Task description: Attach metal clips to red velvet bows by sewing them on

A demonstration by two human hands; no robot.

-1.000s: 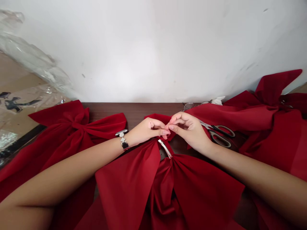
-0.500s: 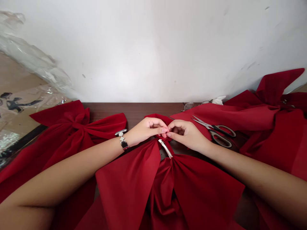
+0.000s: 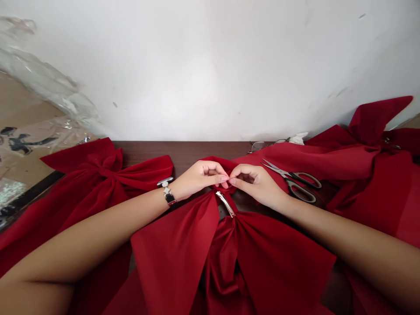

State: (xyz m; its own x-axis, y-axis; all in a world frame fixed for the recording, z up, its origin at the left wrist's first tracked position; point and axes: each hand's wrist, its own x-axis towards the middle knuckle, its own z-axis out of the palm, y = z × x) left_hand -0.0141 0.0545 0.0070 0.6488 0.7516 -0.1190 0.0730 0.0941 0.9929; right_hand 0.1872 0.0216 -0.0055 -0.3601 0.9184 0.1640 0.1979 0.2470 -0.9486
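Observation:
A large red fabric bow lies in front of me with its tails spread toward me. On its middle sits a silver metal hair clip. Just above the clip, my left hand is closed in a pinch, thumb against fingers. My right hand pinches too, its fingertips meeting those of the left. Whatever is between the fingertips is too small to make out. A watch and bracelet circle my left wrist.
Scissors lie on red fabric to the right, eyeglasses behind them. A second red bow is at left, beside a plastic-wrapped cardboard box. The dark wooden table meets a white wall.
My right thumb and fingertips have shifted slightly, the thumb now a little higher against the index finger. The left hand, the bow and the clip stay nearly the same.

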